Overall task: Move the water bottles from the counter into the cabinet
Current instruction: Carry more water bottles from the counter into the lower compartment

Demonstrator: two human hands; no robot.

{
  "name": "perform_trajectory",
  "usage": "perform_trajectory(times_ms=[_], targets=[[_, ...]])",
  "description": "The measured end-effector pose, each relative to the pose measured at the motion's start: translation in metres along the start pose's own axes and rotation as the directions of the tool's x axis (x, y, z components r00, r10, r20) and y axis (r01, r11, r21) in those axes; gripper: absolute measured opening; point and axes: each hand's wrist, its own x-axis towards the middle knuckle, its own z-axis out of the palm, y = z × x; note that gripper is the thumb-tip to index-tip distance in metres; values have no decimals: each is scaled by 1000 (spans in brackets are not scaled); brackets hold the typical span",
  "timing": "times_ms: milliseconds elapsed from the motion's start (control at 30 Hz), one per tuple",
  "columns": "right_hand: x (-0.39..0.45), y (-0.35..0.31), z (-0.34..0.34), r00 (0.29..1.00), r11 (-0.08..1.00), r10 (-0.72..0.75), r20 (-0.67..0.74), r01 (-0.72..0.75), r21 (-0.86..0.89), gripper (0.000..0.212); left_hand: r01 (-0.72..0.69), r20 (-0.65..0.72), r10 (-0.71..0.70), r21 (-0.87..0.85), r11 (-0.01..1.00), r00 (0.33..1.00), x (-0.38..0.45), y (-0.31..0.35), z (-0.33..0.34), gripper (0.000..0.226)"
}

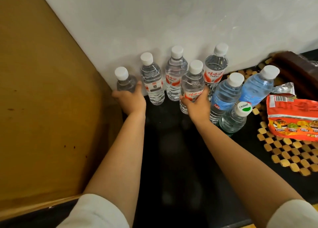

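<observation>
Both arms reach forward over the dark bench (172, 141). The left hand (131, 99) wraps the corner bottle (124, 81); the right hand (197, 103) grips a red-labelled bottle (192, 84).

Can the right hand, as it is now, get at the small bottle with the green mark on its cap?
Probably not yet: the right hand already grips a red-label bottle, so its grip is taken. The path itself looks free, as the green-marked bottle stands just beside the right forearm, at the front with nothing before it.

Open dark counter (172, 150) in front of bottles; wooden panel (43, 90) left, snack packet (292, 117) right.
</observation>
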Motion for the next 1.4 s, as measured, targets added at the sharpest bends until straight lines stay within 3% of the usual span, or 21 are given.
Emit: perform_trajectory(times_ms=[100,300,633,800,933,1033,1267,1400], targets=[[-10,4,-4,999,999,-27,45,28,-35,73,-3,50,2,28,1000,999,-24,-8,-13,74],[-54,14,-15,990,986,-66,121,84,-143,76,-153,211,121,144,978,970,-70,-31,-53,70],[-150,28,-32,968,981,-66,241,107,-163,77,-286,462,169,197,938,870,-124,-64,-120,69],[-198,30,-35,980,991,-48,194,71,-116,74,-382,566,199,225,896,800,-140,-83,-162,71],[-235,33,-35,985,985,-52,166,78,-155,51,-425,637,201,219,878,744,-146,-91,-198,72],[-262,35,-29,985,975,-61,159,93,-200,48,-440,662,202,213,872,721,-147,-97,-228,68],[-304,30,0,977,945,-67,201,127,-302,67,-384,643,197,165,908,740,-135,-103,-292,66],[-324,20,23,971,971,-28,238,83,-225,54,-287,551,187,99,953,813,-108,-105,-334,62]])
